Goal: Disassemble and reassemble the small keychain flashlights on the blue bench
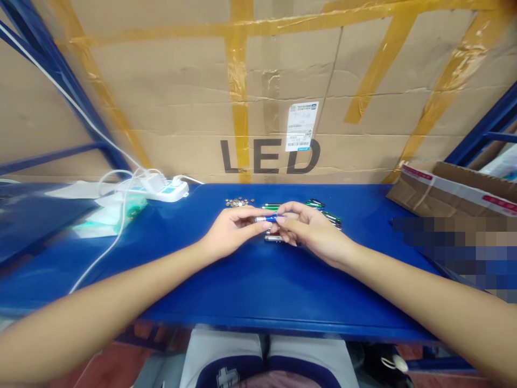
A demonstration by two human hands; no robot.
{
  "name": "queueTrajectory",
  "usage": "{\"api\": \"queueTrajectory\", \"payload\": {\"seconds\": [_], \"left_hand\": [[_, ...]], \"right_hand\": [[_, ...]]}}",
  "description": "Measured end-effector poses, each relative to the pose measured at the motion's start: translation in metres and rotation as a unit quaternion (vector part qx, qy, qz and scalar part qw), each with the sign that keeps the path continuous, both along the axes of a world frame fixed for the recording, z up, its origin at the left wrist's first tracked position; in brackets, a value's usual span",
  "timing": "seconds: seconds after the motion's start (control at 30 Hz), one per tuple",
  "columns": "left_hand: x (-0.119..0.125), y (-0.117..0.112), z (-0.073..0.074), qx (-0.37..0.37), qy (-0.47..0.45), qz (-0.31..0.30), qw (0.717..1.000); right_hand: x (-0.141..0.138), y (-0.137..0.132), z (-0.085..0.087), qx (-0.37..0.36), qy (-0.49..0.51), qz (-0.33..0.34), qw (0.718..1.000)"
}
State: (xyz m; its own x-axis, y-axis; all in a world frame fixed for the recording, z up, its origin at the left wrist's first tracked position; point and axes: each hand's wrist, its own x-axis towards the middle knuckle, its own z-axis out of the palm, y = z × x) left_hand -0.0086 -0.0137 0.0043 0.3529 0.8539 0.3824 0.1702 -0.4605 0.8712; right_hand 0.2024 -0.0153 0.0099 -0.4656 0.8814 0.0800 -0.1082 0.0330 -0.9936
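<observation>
Between the fingertips of both hands lies a slim blue-and-silver tube (266,219), shaped like a small penlight and held nearly level above the table. My left hand (232,230) pinches its silver left end. Round the blue right end, my right hand (309,229) closes with thumb and fingers. Just under the hands rests a red-and-silver tube (273,237), partly covered by the right fingers. Behind them are green tubes (271,207) of similar look, with more dark green ones (332,217) beyond my right hand. A small pile of round, coin-like metal pieces (240,203) sits past my left hand.
On the blue table (250,291), a white power strip (172,191) with cables and a green-white plastic packet (111,215) lie at left. An open cardboard box (440,188) stands at right. A large taped carton (181,102) marked LED walls off the back.
</observation>
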Motion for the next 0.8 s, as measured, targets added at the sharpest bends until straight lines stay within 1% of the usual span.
{"api": "queueTrajectory", "payload": {"seconds": [0.07,0.13,0.2,0.23,0.27,0.3,0.37,0.4,0.43,0.47,0.5,0.53,0.57,0.6,0.63,0.67,0.7,0.73,0.8], "left_hand": [[0.002,0.002,-0.003,-0.066,-0.052,0.007,0.996],[0.001,0.005,-0.004,-0.123,-0.101,0.013,0.987],[-0.002,0.010,-0.003,-0.158,-0.150,0.027,0.976],[-0.005,0.013,-0.001,-0.163,-0.170,0.036,0.971],[-0.008,0.017,0.001,-0.162,-0.187,0.048,0.968],[-0.012,0.021,0.003,-0.153,-0.201,0.058,0.966],[-0.021,0.032,0.008,-0.142,-0.240,0.091,0.956],[-0.027,0.039,0.010,-0.147,-0.264,0.099,0.948],[-0.032,0.045,0.012,-0.158,-0.292,0.110,0.937],[-0.038,0.052,0.013,-0.180,-0.313,0.126,0.924],[-0.044,0.058,0.013,-0.209,-0.326,0.147,0.910],[-0.049,0.064,0.012,-0.225,-0.338,0.183,0.895],[-0.053,0.069,0.011,-0.225,-0.340,0.199,0.891],[-0.057,0.073,0.009,-0.222,-0.338,0.208,0.891],[-0.060,0.077,0.007,-0.218,-0.335,0.216,0.891],[-0.062,0.080,0.004,-0.211,-0.329,0.222,0.893],[-0.063,0.083,0.000,-0.205,-0.322,0.228,0.896],[-0.064,0.086,-0.003,-0.200,-0.312,0.237,0.898],[-0.064,0.092,-0.010,-0.191,-0.291,0.259,0.901]], "right_hand": [[-0.002,0.001,-0.003,0.029,-0.016,0.014,0.999],[-0.003,0.001,-0.006,0.069,-0.035,0.020,0.997],[-0.003,0.000,-0.006,0.141,-0.087,0.011,0.986],[-0.001,-0.001,-0.005,0.189,-0.128,0.005,0.974],[0.000,-0.001,-0.004,0.242,-0.174,0.000,0.954],[0.001,-0.001,-0.002,0.297,-0.223,-0.003,0.929],[0.002,0.001,0.001,0.388,-0.310,-0.003,0.868],[0.000,0.004,0.003,0.415,-0.345,-0.001,0.842],[-0.003,0.009,0.004,0.429,-0.373,0.000,0.822],[-0.009,0.016,0.005,0.431,-0.395,-0.001,0.811],[-0.017,0.024,0.006,0.419,-0.407,-0.002,0.812],[-0.027,0.033,0.007,0.410,-0.404,-0.008,0.818],[-0.039,0.043,0.007,0.398,-0.388,-0.018,0.831],[-0.052,0.053,0.008,0.369,-0.364,-0.040,0.854],[-0.065,0.063,0.009,0.316,-0.342,-0.061,0.883],[-0.078,0.073,0.010,0.244,-0.322,-0.082,0.911],[-0.091,0.083,0.011,0.168,-0.308,-0.111,0.930],[-0.102,0.091,0.011,0.143,-0.307,-0.130,0.932],[-0.119,0.105,0.007,0.121,-0.301,-0.177,0.929]]}}
